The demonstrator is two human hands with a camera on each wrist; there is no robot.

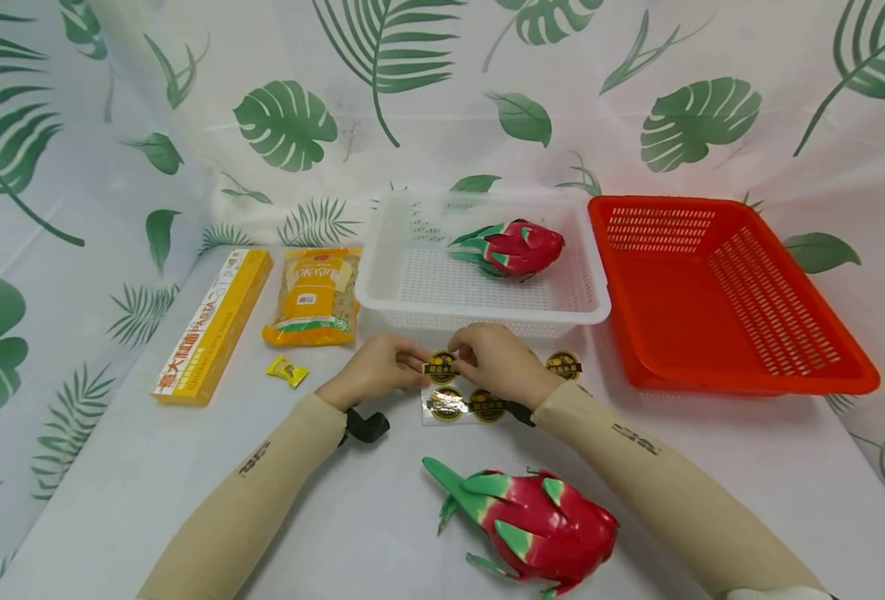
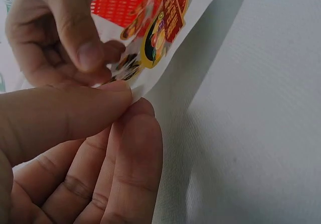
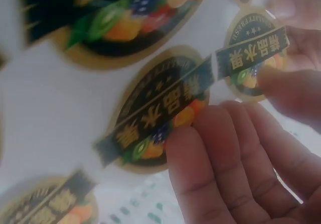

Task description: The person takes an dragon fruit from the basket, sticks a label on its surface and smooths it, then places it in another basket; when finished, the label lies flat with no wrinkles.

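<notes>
A sheet of round fruit stickers lies between the two hands, behind the near dragon fruit. At its left edge the left hand pinches the backing between thumb and forefinger, plain in the left wrist view, where the sheet bends upward. The right hand is over the sheet's back part, thumb and forefinger at the upper-left sticker. In the right wrist view the right hand's thumb touches a sticker and its other fingers lie against the sheet; whether the sticker is lifted I cannot tell.
Behind the hands stands a white basket holding another dragon fruit. A red basket is at the right. On the left are a pasta box, an orange food bag and a small yellow packet.
</notes>
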